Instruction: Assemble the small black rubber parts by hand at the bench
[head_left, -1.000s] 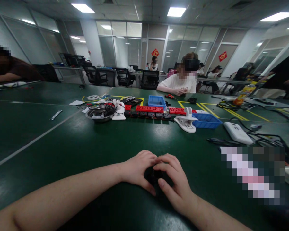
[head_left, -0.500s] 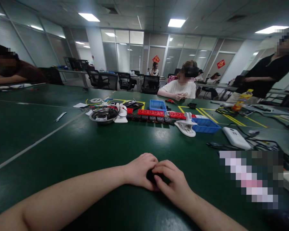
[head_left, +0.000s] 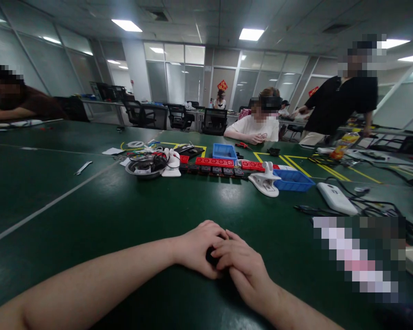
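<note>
Curving left hand (head_left: 200,250): low at the near middle of the table, its thumb and fingers bent in a partly open C around a small dark object, which it appears to hold.
Right hand (head_left: 246,266): set against the left one, fingers bent and close together, their tips over the object's near side; whether they grip it or only rest there, I cannot tell.
Dark object (head_left: 211,255): between the two hands, mostly covered by fingers; its shape cannot be made out.
Green table (head_left: 134,211): under both forearms, with bare surface between the hands and the row of things beyond.
Metal bowl (head_left: 147,176): left of the row's middle, holding dark cables, just beside a white clip stand (head_left: 172,166).
Red blocks (head_left: 215,162): in a line behind a row of black blocks (head_left: 216,171).
White clip (head_left: 264,184): at the row's right end, just beside a blue tray (head_left: 295,184).
Wrench (head_left: 83,168): alone on the left, well apart from the hands.
White device (head_left: 337,198): on the right, near black cables.
Seated person (head_left: 256,128): across the table, wearing a dark headset (head_left: 271,102).
</note>
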Action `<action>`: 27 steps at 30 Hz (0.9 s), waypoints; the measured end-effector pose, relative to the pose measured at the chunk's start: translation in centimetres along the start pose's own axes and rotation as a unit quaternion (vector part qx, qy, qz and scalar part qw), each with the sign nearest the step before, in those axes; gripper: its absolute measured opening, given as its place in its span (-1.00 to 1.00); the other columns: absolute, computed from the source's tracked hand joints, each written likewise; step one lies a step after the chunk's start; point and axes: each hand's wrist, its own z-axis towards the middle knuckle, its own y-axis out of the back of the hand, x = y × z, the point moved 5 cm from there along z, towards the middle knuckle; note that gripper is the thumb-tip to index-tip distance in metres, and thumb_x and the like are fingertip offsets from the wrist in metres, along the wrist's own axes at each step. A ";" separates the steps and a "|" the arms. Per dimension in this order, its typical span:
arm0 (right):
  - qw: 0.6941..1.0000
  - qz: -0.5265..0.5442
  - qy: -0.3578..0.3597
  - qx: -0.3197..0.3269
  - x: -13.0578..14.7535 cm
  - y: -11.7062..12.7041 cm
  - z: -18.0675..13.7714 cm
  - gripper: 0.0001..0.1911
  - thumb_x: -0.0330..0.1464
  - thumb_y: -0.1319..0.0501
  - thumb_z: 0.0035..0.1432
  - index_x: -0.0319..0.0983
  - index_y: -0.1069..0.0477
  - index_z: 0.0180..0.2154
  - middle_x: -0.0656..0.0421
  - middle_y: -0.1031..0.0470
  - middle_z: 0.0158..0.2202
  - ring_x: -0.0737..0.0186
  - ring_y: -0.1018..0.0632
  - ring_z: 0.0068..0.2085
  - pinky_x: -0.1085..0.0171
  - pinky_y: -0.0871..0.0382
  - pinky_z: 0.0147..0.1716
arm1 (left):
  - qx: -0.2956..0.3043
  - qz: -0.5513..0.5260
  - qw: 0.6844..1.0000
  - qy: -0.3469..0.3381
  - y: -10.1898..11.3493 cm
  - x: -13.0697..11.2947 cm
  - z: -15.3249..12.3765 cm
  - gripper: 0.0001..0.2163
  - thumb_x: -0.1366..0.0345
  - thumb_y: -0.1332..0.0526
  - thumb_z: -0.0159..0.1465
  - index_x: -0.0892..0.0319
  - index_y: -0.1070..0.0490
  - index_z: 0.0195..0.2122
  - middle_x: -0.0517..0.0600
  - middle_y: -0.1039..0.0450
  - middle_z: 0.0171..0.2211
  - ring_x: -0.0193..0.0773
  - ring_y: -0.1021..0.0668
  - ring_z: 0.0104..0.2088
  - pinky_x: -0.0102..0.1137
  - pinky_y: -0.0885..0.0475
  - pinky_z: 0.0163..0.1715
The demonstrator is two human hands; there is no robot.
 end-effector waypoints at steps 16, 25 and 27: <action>0.988 -0.073 -0.133 -0.036 -1.5 -0.3 -0.5 -0.89 -0.48 -0.15 -0.02 -0.23 -0.29 -0.36 0.14 -0.35 -0.35 0.19 -0.37 -0.30 0.20 -0.30 -0.31 | -0.048 0.058 0.989 0.125 -0.5 -0.4 -0.1 -0.63 0.12 -0.37 -0.18 0.16 -0.22 -0.48 -0.11 -0.28 -0.40 -0.20 -0.39 -0.26 -0.05 0.01 0.13; 0.999 -0.033 -0.020 0.001 0.4 0.0 0.2 -0.75 -0.60 0.01 -0.11 -0.20 -0.32 -0.43 0.21 -0.44 -0.38 0.28 -0.46 -0.26 0.12 -0.21 -0.05 | -0.004 -0.023 0.999 0.040 -0.1 -0.4 0.5 -0.75 0.30 -0.38 -0.18 0.18 -0.35 -0.49 -0.08 -0.35 -0.32 -0.20 -0.40 -0.24 -0.34 -0.30 -0.16; 0.999 -0.031 -0.002 0.019 0.7 -0.1 0.4 -0.76 -0.60 0.02 -0.12 -0.20 -0.30 -0.48 0.25 -0.45 -0.40 0.32 -0.48 -0.29 0.10 -0.13 0.03 | -0.001 -0.026 0.999 0.031 0.2 -0.6 0.5 -0.76 0.28 -0.38 -0.17 0.17 -0.37 -0.49 -0.07 -0.36 -0.28 -0.19 -0.41 -0.21 -0.32 -0.27 -0.13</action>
